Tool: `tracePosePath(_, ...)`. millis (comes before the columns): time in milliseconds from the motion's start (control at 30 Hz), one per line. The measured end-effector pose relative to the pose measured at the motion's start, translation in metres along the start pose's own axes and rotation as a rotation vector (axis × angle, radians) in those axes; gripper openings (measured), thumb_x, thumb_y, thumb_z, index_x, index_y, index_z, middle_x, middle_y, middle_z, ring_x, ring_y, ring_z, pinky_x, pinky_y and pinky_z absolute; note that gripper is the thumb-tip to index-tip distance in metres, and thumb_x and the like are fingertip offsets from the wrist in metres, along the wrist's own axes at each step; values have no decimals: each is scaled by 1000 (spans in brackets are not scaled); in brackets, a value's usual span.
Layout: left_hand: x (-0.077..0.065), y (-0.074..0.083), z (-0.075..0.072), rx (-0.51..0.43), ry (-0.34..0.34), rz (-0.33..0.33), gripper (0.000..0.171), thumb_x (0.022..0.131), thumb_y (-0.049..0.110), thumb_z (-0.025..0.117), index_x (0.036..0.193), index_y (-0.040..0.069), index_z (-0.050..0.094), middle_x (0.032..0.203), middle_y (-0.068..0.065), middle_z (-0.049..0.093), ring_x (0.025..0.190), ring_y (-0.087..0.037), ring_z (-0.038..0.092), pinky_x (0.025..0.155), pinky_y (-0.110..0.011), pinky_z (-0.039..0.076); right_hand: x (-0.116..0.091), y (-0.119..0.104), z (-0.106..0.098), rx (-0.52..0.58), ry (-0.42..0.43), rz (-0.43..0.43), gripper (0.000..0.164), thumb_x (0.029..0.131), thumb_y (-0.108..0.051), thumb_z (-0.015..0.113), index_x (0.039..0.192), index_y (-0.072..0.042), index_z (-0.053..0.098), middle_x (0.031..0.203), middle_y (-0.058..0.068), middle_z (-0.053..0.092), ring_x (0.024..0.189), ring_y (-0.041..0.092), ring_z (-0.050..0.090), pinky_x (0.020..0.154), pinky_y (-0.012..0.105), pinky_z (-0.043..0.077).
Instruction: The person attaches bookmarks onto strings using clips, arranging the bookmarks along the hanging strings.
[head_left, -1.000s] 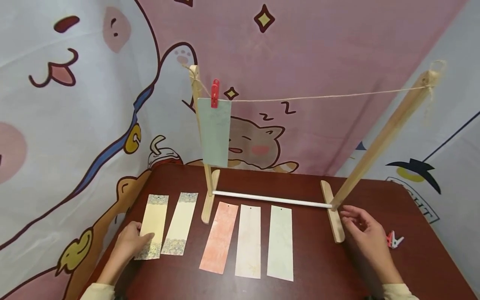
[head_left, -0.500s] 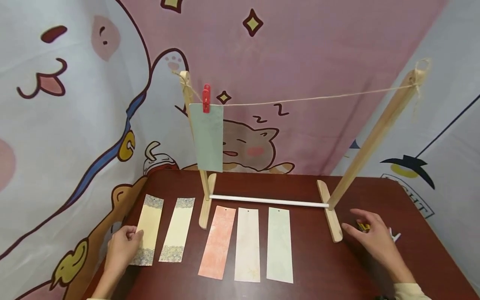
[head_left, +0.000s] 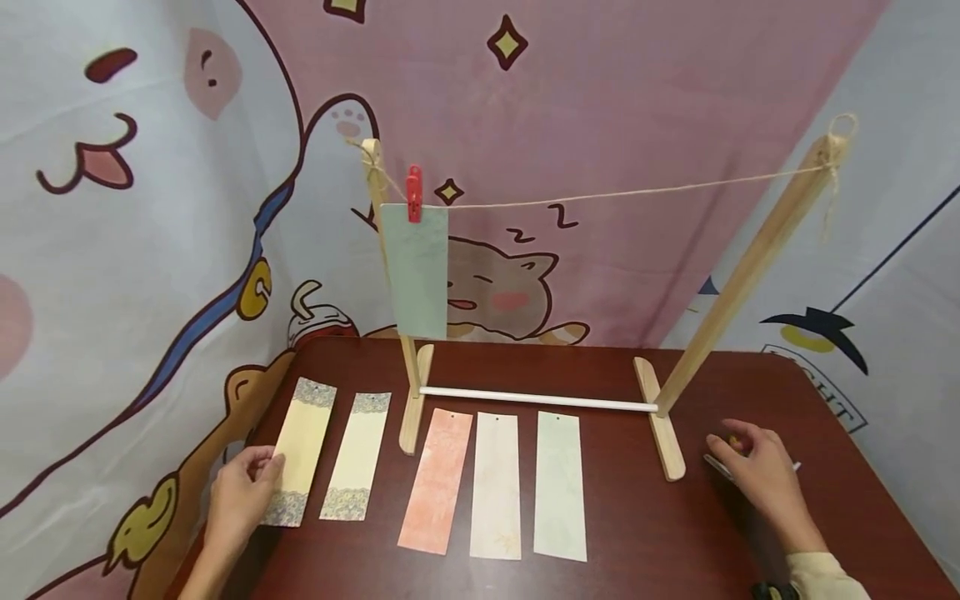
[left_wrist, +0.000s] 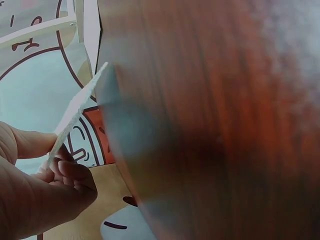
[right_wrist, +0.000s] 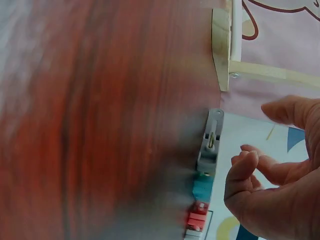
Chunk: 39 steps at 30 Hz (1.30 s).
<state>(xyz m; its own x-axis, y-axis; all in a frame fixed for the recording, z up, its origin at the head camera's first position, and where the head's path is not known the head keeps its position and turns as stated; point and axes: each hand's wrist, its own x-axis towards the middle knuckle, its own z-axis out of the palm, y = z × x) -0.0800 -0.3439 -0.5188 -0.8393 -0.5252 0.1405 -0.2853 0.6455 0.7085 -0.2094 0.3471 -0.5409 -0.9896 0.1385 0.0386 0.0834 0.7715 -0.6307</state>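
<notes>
At the left of the table my left hand (head_left: 242,496) pinches the edge of a yellow bookmark (head_left: 303,442) with patterned end bands. In the left wrist view the thumb and curled fingers hold the card (left_wrist: 75,110) tilted up off the table. On the right, my right hand (head_left: 767,475) hovers over several small clothespins, thumb apart from the half-curled fingers and nothing between them. The right wrist view shows a grey clothespin (right_wrist: 211,142), a teal one (right_wrist: 202,187) and a red one (right_wrist: 197,216) lying in a row. A red clothespin (head_left: 414,196) holds a pale green bookmark (head_left: 417,271) on the string.
A wooden stand with a left post (head_left: 408,367), a right post (head_left: 750,275) and a white crossbar (head_left: 536,400) carries the string (head_left: 615,195). Before it lie a cream bookmark (head_left: 356,454), an orange one (head_left: 437,479), a whitish one (head_left: 495,483) and a light green one (head_left: 559,483).
My left hand has gone from touching the yellow bookmark to pinching its edge and lifting it. My right hand has moved right, from beside the stand's foot to above the clothespins.
</notes>
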Motion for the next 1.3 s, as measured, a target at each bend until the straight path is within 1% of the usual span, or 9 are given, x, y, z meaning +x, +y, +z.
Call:
tracePosePath(100,0,0,2,-10,-19,20,15,102,6,74,108,-8,73,82,-7,65,70,-17,53,58,-28,41,5,5,0,-23,0,-24,55,106,-21,72,137,21,56,119,38,58,97,44,57,75,52,50)
tracePosePath(233,-2,1,2,-7,-48,33,13,101,6,75,107,-6,74,81,-6,63,71,-17,53,59,-29,41,10,10,1,-70,22,-114,48,100,-13,79,126,24,62,104,36,67,83,37,60,62,39,48)
tracePosePath(467,-6,2,-2,9,-57,24,16,102,11,77,105,-4,75,80,-4,63,70,-16,53,59,-29,42,15,16,-3,-139,-53,-109,48,100,-17,77,122,24,63,116,45,63,100,54,63,80,66,53)
tracePosePath(667,-7,2,-5,-24,-68,4,16,103,13,78,105,-3,77,80,-3,63,69,-13,53,59,-27,43,21,17,-6,-189,-101,-50,45,97,-16,77,119,22,65,107,40,66,91,48,66,78,66,53)
tracePosePath(900,-12,6,-5,-62,-43,28,15,102,13,78,103,-2,78,79,-3,65,69,-11,53,59,-25,43,26,10,-6,-208,-136,56,29,97,-17,77,103,11,72,94,24,70,81,33,62,73,55,46)
tracePosePath(1000,-14,11,-4,-103,-25,33,14,102,12,79,104,-2,79,78,-4,65,67,-10,52,57,-24,42,27,10,-6,-204,-146,67,27,98,-20,77,99,7,73,92,22,70,83,36,62,81,65,46)
tracePosePath(1100,-15,16,-3,-160,-13,44,15,102,11,80,106,-3,79,78,-4,66,66,-10,52,56,-24,43,27,9,-6,-201,-144,74,33,97,-21,78,104,9,66,94,25,68,87,43,62,90,81,38)
tracePosePath(1167,-16,19,-1,-203,-3,59,15,102,10,80,106,-4,80,81,-5,69,67,-9,52,56,-23,44,28,9,-5,-203,-136,74,41,96,-20,79,111,12,60,99,30,67,91,47,63,93,86,34)
tracePosePath(1300,-17,21,2,-256,9,91,12,101,7,80,106,-4,80,83,-6,71,68,-8,54,57,-21,44,30,9,-5,-213,-146,80,57,95,-21,78,124,21,53,102,32,62,90,46,60,86,74,44)
